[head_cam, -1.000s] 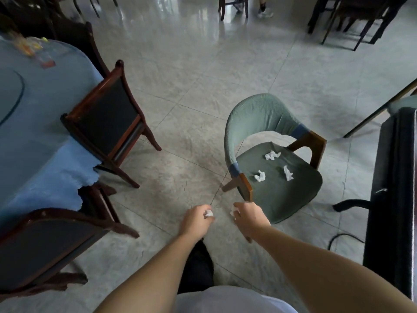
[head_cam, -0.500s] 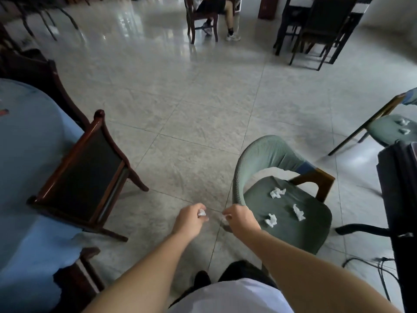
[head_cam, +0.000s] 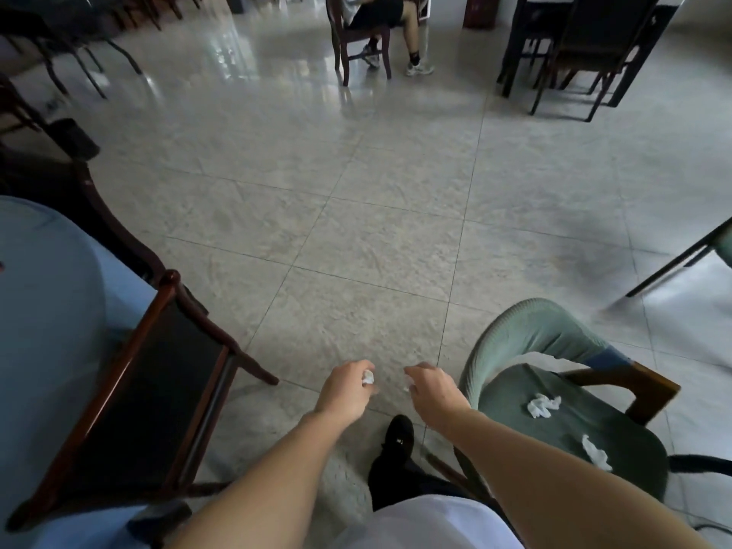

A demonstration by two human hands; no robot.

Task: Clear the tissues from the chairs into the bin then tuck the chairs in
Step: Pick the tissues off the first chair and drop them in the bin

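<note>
Both hands carry crumpled tissue beside the green chair (head_cam: 554, 394).
Left hand (head_cam: 346, 388) pinches one white wad (head_cam: 368, 377); right hand (head_cam: 431, 390), nearer the chair, curls round another scrap (head_cam: 406, 387); two tissues (head_cam: 543, 404) lie on its seat.

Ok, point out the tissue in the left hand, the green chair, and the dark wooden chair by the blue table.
tissue in the left hand (head_cam: 368, 377): head view, on the white wad showing between the fingers.
green chair (head_cam: 530, 330): head view, on its curved backrest.
dark wooden chair (head_cam: 146, 394): head view, on its dark back panel.
</note>
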